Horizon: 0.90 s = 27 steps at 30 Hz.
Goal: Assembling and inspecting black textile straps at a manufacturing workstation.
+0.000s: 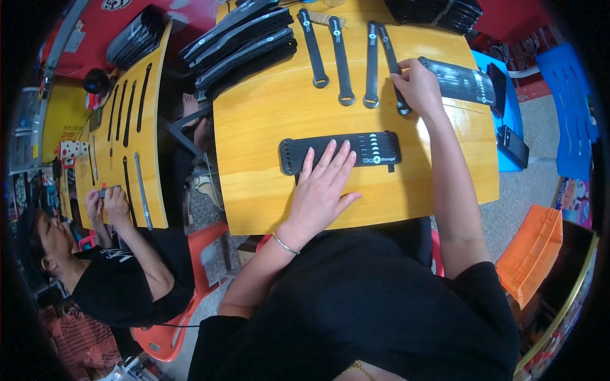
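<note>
My left hand lies flat, fingers stretched, on a row of black straps set side by side on the yellow wooden table. Holes show at the row's left end and pale printing on its right. Farther right, my right hand has its fingers closed on a single black strap with a ring-shaped lower end. Three more loose straps, among them a strap right beside it, point toward me to its left. A second flat row of black straps lies just right of my right hand.
Piled black straps stand at the back left, with another pile at the back right. Phones rest on a blue surface beyond the right edge. An orange crate stands lower right. Another person works at a second table on the left.
</note>
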### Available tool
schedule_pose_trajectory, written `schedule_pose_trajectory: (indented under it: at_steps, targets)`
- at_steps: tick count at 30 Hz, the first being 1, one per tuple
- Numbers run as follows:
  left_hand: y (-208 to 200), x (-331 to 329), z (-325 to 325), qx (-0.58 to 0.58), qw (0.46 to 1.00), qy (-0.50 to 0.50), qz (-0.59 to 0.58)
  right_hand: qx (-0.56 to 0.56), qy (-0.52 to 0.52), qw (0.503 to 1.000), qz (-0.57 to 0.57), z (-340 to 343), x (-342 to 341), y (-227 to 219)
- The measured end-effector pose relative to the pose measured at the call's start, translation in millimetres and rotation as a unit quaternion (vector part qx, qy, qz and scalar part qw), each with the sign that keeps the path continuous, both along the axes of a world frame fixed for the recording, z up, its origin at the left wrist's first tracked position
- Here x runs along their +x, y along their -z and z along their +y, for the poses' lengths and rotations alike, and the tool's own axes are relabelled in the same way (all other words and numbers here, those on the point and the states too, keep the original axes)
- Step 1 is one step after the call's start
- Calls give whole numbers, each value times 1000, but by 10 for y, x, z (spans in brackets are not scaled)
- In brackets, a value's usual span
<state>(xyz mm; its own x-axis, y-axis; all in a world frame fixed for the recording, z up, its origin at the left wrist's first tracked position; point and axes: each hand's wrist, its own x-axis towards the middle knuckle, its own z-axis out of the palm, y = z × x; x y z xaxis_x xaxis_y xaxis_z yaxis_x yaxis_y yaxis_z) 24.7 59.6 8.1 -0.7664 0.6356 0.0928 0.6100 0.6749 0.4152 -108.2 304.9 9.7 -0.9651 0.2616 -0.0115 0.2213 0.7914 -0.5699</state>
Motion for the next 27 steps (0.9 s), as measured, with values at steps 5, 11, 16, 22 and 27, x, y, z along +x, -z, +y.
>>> schedule_pose_trajectory:
  at_steps: [5,11,16,22,27]
  targets:
    - [-78,-266,155,76,997,-10,-14,9,-4,1000,11,42,48,26]
    - [-8,-1115,784,97,984,29,143,10,-12,999,47,77,7,158]
    - [242,-1383,878,72,989,40,125,-56,-10,998,25,121,21,-27]
    - [312,-1432,884,51,991,54,110,-407,21,906,116,291,333,-666]
    - [-227,-1116,741,266,960,57,-64,-406,-37,885,223,46,718,-819]
